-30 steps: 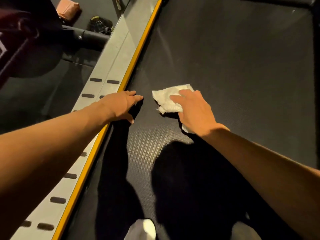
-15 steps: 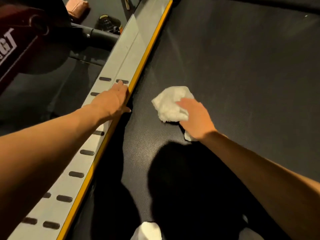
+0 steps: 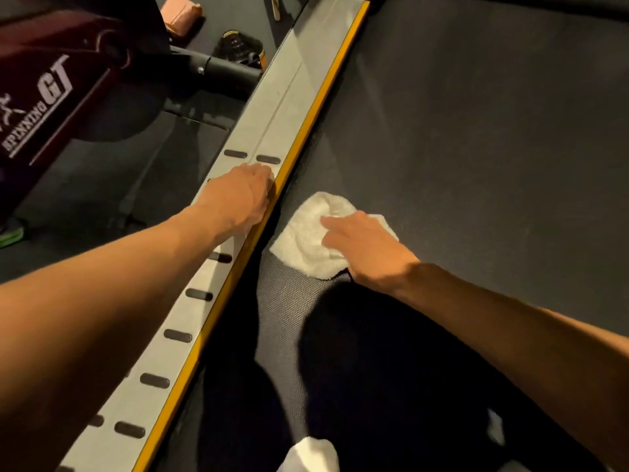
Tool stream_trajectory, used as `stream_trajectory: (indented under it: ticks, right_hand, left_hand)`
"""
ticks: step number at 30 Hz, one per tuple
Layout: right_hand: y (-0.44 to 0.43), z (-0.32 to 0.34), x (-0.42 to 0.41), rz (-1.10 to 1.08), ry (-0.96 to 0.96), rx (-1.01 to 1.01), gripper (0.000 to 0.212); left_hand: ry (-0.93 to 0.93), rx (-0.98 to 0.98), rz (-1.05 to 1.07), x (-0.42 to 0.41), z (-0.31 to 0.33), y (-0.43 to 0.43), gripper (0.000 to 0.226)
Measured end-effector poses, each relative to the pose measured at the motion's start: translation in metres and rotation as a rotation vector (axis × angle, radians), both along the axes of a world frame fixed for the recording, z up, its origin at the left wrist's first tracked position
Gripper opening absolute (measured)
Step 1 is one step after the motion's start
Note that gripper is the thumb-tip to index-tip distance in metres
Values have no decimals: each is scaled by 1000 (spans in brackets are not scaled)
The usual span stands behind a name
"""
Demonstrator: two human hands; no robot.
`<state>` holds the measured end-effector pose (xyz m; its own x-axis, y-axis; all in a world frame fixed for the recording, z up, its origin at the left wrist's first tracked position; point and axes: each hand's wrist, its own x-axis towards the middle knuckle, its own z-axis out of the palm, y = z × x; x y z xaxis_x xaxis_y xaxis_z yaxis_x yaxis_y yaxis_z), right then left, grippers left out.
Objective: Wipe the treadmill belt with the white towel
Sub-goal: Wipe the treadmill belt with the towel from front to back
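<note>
My right hand (image 3: 366, 250) lies flat on the white towel (image 3: 311, 233), fingers straight, pressing it onto the treadmill belt (image 3: 476, 148) near the belt's left edge. The towel is bunched and sticks out ahead and left of my fingers, toward the yellow strip (image 3: 322, 93). My left hand (image 3: 238, 199) rests palm down on the grey side rail (image 3: 292, 97), fingers loose, holding nothing. Most open belt lies farther out and right, so the next stroke probably goes that way, right hand only.
</note>
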<state>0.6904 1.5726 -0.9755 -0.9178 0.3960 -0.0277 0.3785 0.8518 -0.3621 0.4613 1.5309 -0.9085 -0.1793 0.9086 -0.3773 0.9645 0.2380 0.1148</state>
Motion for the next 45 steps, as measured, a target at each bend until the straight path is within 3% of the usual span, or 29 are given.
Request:
stream_trajectory:
  ticks: [1,3,6,10,15,17,21,24,27,32,35,38,41,44,45]
  right_hand:
    - [-9,4,0,116,-56,-7,46]
    - [-6,15,-4,130,-72,-53,46]
    - [23,21,-15,-179,57,-130,56]
    - [17,18,-29,-529,-4,-209,57]
    - [-59,38,-24,-223,6,-430,38]
    - [-41,42,-30,-198,-73,-334,36]
    - [0,29,-23,-202,-65,-119,56]
    - [-20,23,-12,-57,-37,-188,50]
    - [-45,25,-11,139,-41,-317,33]
    - [-8,15,-28,-206,-37,-228,46]
    - [-17,9,-23,-333,-8,-85,33]
    - [-53,30,-11,-293,126,-79,34]
    - [-70,42,6,-171,61,-160,25]
    - [-45,31,12,-329,12,-77,15]
    - [-35,25,12,-383,43,-49,21]
  left_hand:
    - [18,3,-6,-1,-1,-2,30]
    - [35,-12,-24,-3,-3,-7,28]
    - [60,-10,-61,-6,-5,-8,28]
    - [62,-25,-55,-4,-4,-8,29]
    - [7,-36,26,-3,-7,-12,36]
    - [-12,-19,36,-3,-9,-13,35]
    - [-2,41,-37,-1,-9,-13,30]
    - [-6,51,-86,-1,-12,-18,48]
    - [-66,97,24,4,-19,-33,68]
    - [-55,149,91,19,-29,-80,58]
    - [-36,107,75,22,-25,-90,58]
    - [-42,53,102,24,-19,-85,61]
    - [-62,48,179,31,-24,-84,69]
    - [-58,63,171,34,-27,-82,67]
    - [-46,61,163,34,-27,-79,65]
